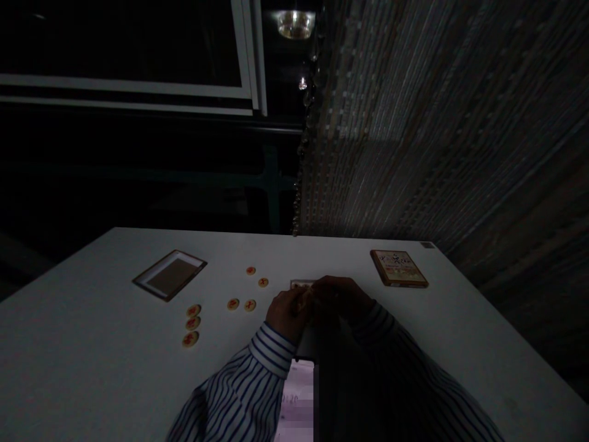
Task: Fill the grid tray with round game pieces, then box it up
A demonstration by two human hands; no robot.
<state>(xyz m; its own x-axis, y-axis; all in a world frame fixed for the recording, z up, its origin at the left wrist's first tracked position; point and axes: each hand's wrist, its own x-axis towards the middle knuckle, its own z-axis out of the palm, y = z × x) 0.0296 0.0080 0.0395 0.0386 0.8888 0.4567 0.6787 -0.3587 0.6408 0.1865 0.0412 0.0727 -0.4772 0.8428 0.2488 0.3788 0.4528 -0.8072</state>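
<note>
Both hands meet over a white table in dim light. My left hand is closed, fingers curled against a small pale object I cannot name. My right hand is closed too, pressed next to the left one over a small card or box whose far edge shows beyond the fingers. Both arms wear striped sleeves. Several round yellow game pieces with red marks lie left of the hands, the nearest one a short way from my left hand.
An open shallow box tray lies at the left back of the table. A brown printed box lid lies at the right back. A bead curtain hangs behind the table. A window frame is at upper left.
</note>
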